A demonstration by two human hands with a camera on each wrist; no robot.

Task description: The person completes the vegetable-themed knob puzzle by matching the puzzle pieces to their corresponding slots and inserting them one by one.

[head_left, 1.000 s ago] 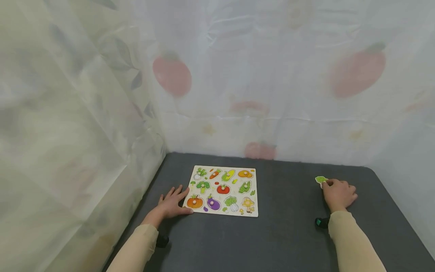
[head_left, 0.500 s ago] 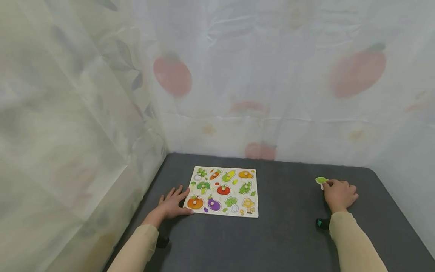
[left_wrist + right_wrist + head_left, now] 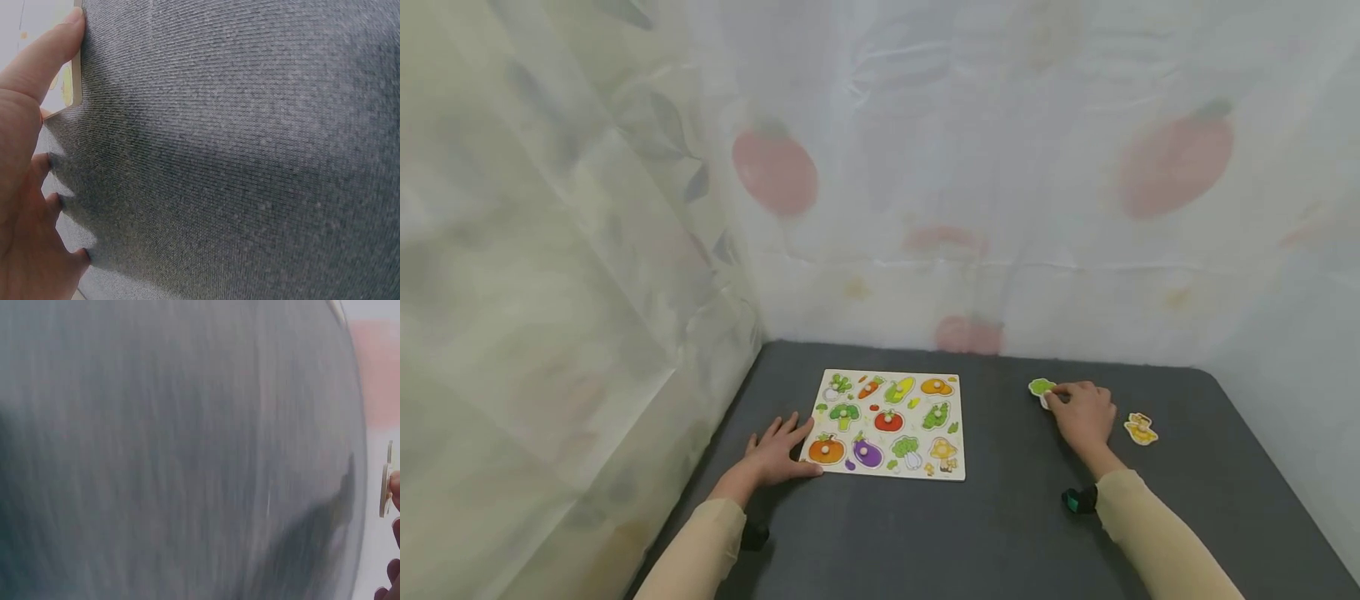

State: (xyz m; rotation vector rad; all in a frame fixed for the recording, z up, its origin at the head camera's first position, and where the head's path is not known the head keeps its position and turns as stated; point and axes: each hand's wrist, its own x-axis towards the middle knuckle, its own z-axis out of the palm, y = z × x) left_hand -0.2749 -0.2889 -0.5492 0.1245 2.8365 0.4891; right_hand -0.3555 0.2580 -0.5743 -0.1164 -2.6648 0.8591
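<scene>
A wooden vegetable puzzle board (image 3: 886,422) lies flat on the dark grey table. My left hand (image 3: 775,454) rests flat beside its near left corner, thumb touching the board edge (image 3: 76,62). My right hand (image 3: 1081,412) is to the right of the board and pinches a green vegetable piece (image 3: 1042,388), seen edge-on in the right wrist view as a pale piece (image 3: 387,487). A yellow piece (image 3: 1141,429) lies on the table just right of that hand.
The grey table (image 3: 1015,517) is walled at the back and both sides by pale curtains (image 3: 970,183) printed with red fruit. The curtains meet the table's far and left edges. A dark wrist strap (image 3: 1079,500) sits at my right cuff.
My right hand has moved left toward the board with the green piece in its fingers. A yellow piece, hidden before, now lies uncovered where the hand was. The left hand stayed put.
</scene>
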